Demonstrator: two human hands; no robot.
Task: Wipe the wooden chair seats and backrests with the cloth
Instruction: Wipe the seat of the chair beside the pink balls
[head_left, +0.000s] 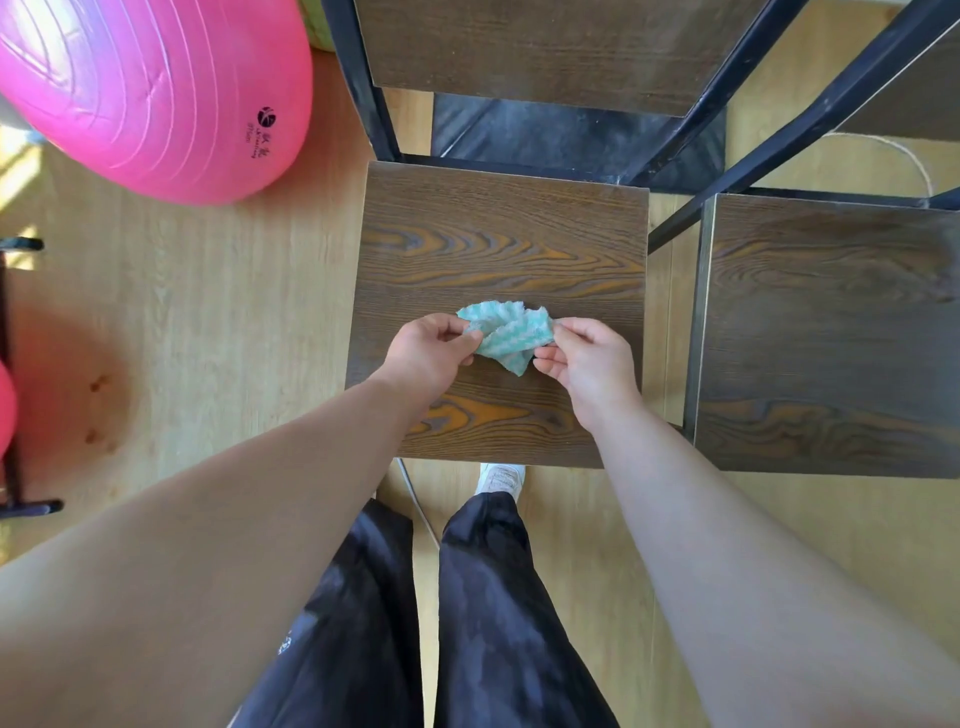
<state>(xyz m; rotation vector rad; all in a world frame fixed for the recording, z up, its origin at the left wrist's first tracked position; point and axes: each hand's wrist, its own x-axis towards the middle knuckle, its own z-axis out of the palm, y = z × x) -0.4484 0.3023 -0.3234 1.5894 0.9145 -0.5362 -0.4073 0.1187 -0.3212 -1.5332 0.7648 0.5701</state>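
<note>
A small teal-and-white striped cloth (506, 332) is held crumpled between both hands, just above the dark wooden seat (498, 244) of the chair in front of me. My left hand (428, 353) pinches the cloth's left end. My right hand (587, 364) pinches its right end. The chair's wooden backrest (545, 47) rises at the top of the view on a black metal frame (363, 88). A second wooden seat (831, 332) stands close on the right, with part of its backrest (919, 98) at the top right.
A large pink exercise ball (150, 88) rests on the light wood floor (208, 322) at upper left. A black rack (21, 504) sits at the left edge. A thin cord (415, 504) runs on the floor near my feet. My legs stand at the seat's front edge.
</note>
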